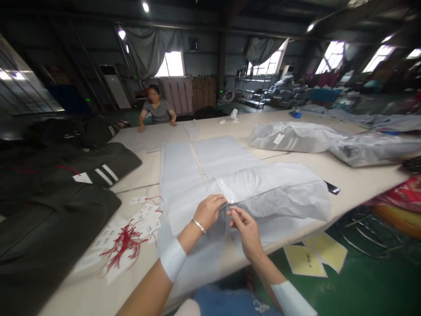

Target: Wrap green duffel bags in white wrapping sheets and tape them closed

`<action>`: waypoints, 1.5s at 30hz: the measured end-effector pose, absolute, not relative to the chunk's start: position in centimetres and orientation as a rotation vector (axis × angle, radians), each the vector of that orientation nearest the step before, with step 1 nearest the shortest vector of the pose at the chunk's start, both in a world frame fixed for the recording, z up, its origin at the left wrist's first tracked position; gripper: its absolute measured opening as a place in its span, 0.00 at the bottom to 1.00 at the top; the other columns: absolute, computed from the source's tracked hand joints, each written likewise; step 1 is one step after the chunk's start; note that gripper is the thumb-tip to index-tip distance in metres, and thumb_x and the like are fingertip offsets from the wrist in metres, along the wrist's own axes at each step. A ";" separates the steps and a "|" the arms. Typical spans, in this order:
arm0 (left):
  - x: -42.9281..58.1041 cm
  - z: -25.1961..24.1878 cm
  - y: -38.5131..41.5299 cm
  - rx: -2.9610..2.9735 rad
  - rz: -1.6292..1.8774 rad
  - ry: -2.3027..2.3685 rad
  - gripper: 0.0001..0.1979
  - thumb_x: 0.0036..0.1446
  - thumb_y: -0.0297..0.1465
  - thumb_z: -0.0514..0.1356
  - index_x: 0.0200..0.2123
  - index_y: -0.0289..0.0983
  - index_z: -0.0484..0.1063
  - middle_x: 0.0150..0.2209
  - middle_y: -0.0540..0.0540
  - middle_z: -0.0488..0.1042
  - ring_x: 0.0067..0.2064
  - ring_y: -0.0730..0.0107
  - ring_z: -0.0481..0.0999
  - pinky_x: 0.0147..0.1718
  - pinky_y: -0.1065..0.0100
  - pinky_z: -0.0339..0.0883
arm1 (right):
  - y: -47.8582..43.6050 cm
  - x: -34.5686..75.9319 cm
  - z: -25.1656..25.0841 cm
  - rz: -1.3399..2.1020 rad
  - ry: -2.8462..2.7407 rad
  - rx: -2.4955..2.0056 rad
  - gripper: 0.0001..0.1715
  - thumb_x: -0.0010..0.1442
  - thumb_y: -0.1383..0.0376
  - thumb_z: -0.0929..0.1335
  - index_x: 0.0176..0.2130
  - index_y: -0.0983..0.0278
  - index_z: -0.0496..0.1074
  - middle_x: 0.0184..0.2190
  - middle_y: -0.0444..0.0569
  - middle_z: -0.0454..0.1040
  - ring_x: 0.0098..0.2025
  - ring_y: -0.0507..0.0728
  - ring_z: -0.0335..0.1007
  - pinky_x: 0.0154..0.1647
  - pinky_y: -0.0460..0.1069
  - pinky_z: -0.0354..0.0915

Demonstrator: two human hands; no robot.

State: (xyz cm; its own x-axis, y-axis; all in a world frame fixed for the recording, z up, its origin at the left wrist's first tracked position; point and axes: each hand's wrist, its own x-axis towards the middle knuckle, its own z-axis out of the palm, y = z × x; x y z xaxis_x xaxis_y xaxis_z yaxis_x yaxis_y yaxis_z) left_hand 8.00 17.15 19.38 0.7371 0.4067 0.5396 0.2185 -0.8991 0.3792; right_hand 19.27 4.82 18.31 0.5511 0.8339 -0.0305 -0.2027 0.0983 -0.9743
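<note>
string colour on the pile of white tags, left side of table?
Red strings; they show best in the head view, the only one.

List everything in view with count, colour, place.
Long table: one, cream, centre
Crinkled translucent plastic bag: one, grey, at hands
Flat translucent plastic sheets: several, grey, mid-table
Filled clear plastic bags: at least two, greyish, right
Striped cloth garments: several, dark, left
Stringed paper tags: many, white and red, near left
Rectangular phone: one, black, right
Paper sheets: two, yellow, floor
Co-worker: one, striped top, far side
Windows: several, white, back
Left hand: one, silver bracelet, at bag
Right hand: one, bare, at bag
</note>
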 end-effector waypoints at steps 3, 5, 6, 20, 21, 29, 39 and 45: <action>7.9 19.2 17.4 2.665 0.913 0.476 0.23 0.53 0.15 0.52 0.48 0.39 0.73 0.48 0.45 0.75 0.49 0.64 0.73 0.48 0.61 0.73 | 6.0 18.9 18.0 0.850 -0.541 -1.182 0.22 0.54 0.51 0.73 0.43 0.62 0.75 0.38 0.49 0.78 0.27 0.49 0.65 0.29 0.45 0.66; 7.8 19.0 17.5 2.656 0.943 0.457 0.22 0.54 0.15 0.53 0.49 0.39 0.72 0.49 0.44 0.75 0.50 0.64 0.73 0.49 0.61 0.72 | 6.7 18.7 17.9 0.878 -0.465 -1.151 0.23 0.52 0.51 0.74 0.42 0.62 0.76 0.38 0.49 0.78 0.26 0.49 0.65 0.28 0.45 0.66; 7.8 18.8 17.6 2.643 0.964 0.443 0.23 0.54 0.15 0.53 0.49 0.39 0.72 0.49 0.44 0.75 0.50 0.65 0.73 0.50 0.61 0.72 | 7.0 18.6 17.9 0.897 -0.425 -1.142 0.23 0.50 0.51 0.75 0.41 0.62 0.76 0.38 0.49 0.78 0.26 0.49 0.66 0.28 0.45 0.66; 7.6 18.8 19.2 2.545 0.868 0.372 0.25 0.53 0.14 0.51 0.52 0.39 0.68 0.47 0.46 0.75 0.49 0.67 0.73 0.51 0.62 0.70 | 9.1 18.0 18.5 1.004 -0.093 -1.163 0.28 0.38 0.51 0.80 0.31 0.68 0.76 0.27 0.45 0.77 0.20 0.45 0.65 0.18 0.39 0.65; 7.6 18.9 19.2 2.558 0.860 0.370 0.27 0.54 0.14 0.51 0.54 0.39 0.66 0.48 0.46 0.75 0.50 0.66 0.72 0.51 0.61 0.70 | 9.1 18.0 18.6 1.002 -0.090 -1.160 0.28 0.37 0.51 0.80 0.30 0.68 0.76 0.27 0.45 0.76 0.20 0.45 0.65 0.18 0.39 0.65; 7.9 19.2 19.2 2.663 0.862 0.333 0.20 0.57 0.17 0.53 0.50 0.38 0.72 0.46 0.43 0.73 0.48 0.64 0.70 0.48 0.62 0.71 | 9.5 18.2 18.6 1.002 -0.135 -1.218 0.21 0.47 0.54 0.77 0.31 0.69 0.74 0.22 0.45 0.75 0.18 0.47 0.67 0.16 0.40 0.65; 7.8 18.7 19.1 2.655 0.913 0.311 0.20 0.59 0.18 0.53 0.51 0.39 0.72 0.45 0.43 0.72 0.47 0.64 0.70 0.47 0.61 0.70 | 9.3 18.8 17.8 1.068 -0.218 -1.335 0.18 0.59 0.55 0.70 0.31 0.68 0.72 0.22 0.48 0.75 0.19 0.50 0.71 0.18 0.43 0.69; 8.0 18.6 19.3 2.673 0.924 0.338 0.23 0.56 0.15 0.52 0.51 0.38 0.72 0.45 0.43 0.72 0.48 0.64 0.69 0.48 0.61 0.71 | 8.6 17.1 14.8 1.214 -0.195 -1.504 0.24 0.59 0.50 0.69 0.25 0.66 0.69 0.18 0.46 0.72 0.17 0.50 0.68 0.17 0.43 0.66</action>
State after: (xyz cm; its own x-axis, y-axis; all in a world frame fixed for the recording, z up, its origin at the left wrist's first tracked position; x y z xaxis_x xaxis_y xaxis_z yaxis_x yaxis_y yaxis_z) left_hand 8.00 19.29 18.58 0.7664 0.3118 0.5616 0.1243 -0.9297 0.3466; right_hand 17.11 8.58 14.84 0.4540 0.6878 -0.5664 -0.4763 -0.3499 -0.8066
